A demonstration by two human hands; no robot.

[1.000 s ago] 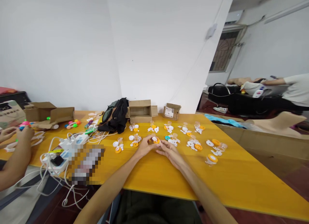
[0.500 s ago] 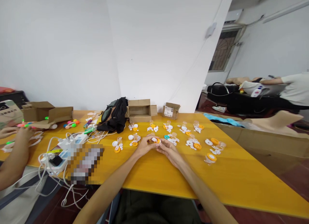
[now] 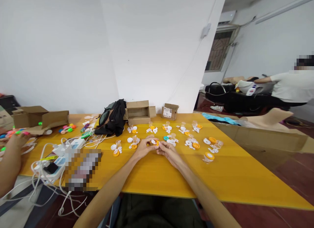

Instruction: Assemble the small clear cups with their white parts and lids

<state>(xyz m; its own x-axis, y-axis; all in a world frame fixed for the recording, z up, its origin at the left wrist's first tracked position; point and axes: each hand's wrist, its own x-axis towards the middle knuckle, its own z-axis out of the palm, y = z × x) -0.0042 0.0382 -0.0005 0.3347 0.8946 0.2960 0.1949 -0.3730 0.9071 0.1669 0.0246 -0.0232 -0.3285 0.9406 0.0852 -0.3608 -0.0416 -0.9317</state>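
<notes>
Above the middle of the table, my left hand (image 3: 143, 150) has its fingers closed around a small orange-and-white round plastic piece (image 3: 155, 142). My right hand (image 3: 169, 154) grips the same piece from the other side, fingertips and thumb pressed to its edge. Fingers cover part of it. Just beyond the hands lie a teal ring (image 3: 166, 138) and white perforated discs (image 3: 175, 142). To the right sits a clear cup with an orange ring lid (image 3: 209, 155). Left of my hands are a white disc (image 3: 113, 147) and an orange ring (image 3: 116, 153).
Several clusters of clear cups, discs and rings cover the table (image 3: 235, 185). Behind them stand an open cardboard box (image 3: 139, 120), a smaller box (image 3: 169, 112) and a black backpack (image 3: 113, 118). A power strip (image 3: 59, 162) with cables lies left. Another person's arm (image 3: 11, 162) works at far left.
The view has turned slightly right, so the table's things sit further left. Both hands still hold the orange-and-white piece. The person at left has moved a hand among the coloured balls.
</notes>
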